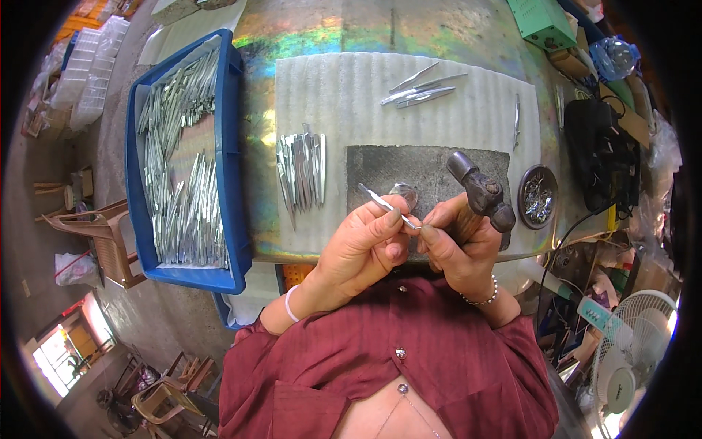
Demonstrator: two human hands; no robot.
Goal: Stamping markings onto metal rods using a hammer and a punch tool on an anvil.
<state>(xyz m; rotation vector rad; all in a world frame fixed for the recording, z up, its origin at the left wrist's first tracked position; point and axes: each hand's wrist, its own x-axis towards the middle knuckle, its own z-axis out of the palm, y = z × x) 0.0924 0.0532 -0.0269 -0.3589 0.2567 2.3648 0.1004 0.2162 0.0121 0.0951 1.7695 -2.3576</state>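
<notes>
Pinched between the thumb and fingers of my left hand (369,235) is a slim silver pair of metal tweezers (382,200), slanting over the near edge of a dark rectangular block (373,164). My right hand (462,245) is closed around a hammer (482,192), whose dark head rises above the fist. Its thumb and fingertip also meet at the near end of the tweezers. Behind my left fingers, a shiny rounded metal piece (404,194) shows on the block. The hammer's handle is mostly hidden by my right hand.
Left stands a blue tray (238,161) full of similar pieces. On the white foam sheet (329,84) lie a row of tweezers (301,170), a few loose ones (420,91) and a single one (517,121). A round dish (524,212) of small metal bits sits right, near a fan (632,351).
</notes>
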